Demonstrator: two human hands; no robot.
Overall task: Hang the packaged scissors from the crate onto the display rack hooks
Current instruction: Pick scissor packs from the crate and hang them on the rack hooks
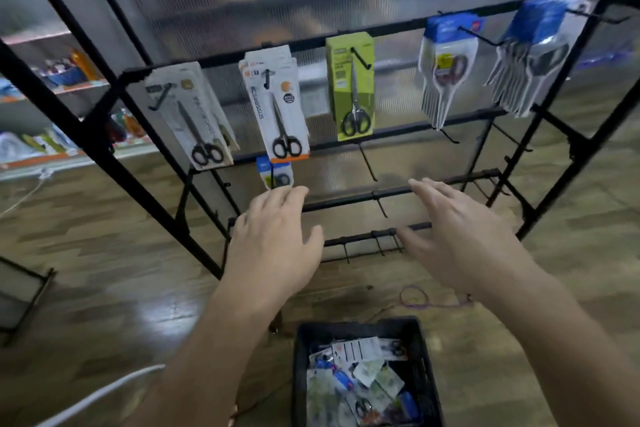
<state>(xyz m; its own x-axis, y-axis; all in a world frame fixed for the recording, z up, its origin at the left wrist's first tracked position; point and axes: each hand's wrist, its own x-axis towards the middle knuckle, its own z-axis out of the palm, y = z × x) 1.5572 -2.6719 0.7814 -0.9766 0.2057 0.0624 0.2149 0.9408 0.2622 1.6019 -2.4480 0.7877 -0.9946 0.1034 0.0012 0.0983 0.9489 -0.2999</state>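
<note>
A black display rack stands in front of me, with packaged scissors on its top row of hooks: a grey pack, a white-and-orange pack, a green pack and two blue-topped bunches. One small blue-topped pack hangs on the row below. My left hand is open just beneath that small pack and holds nothing. My right hand is open in front of the lower bars, also holding nothing. On the floor below sits a black crate with several packaged scissors inside.
Bare hooks stick out of the lower bars. A purple cord lies on the wooden floor behind the crate. A white cable crosses the lower left. Store shelves with goods stand at the far left.
</note>
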